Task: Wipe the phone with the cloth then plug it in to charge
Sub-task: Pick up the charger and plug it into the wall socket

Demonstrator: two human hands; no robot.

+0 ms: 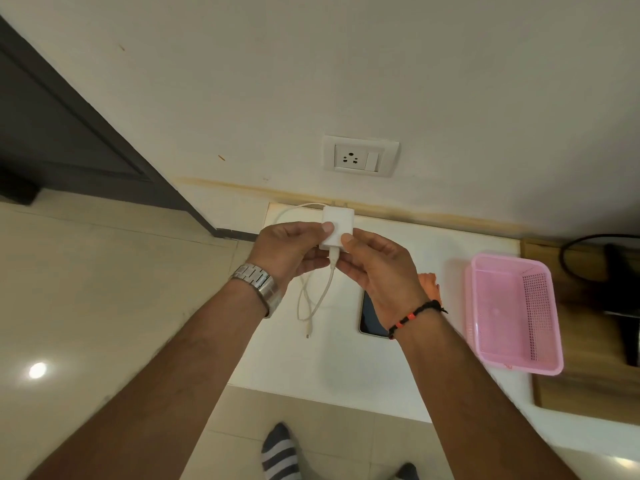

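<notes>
A white charger adapter is held above the white counter by both hands. My left hand grips its left side, my right hand its lower right corner. Its white cable loops down, and the free plug end lies on the counter. The dark phone lies face up on the counter, partly hidden under my right wrist. An orange cloth peeks out behind my right hand. A white wall socket with a switch sits on the wall above the counter.
A pink plastic basket stands on the counter to the right. Beyond it is a wooden surface with a black object and a black cable. A dark door frame is at the left. My striped socks show on the tiled floor below.
</notes>
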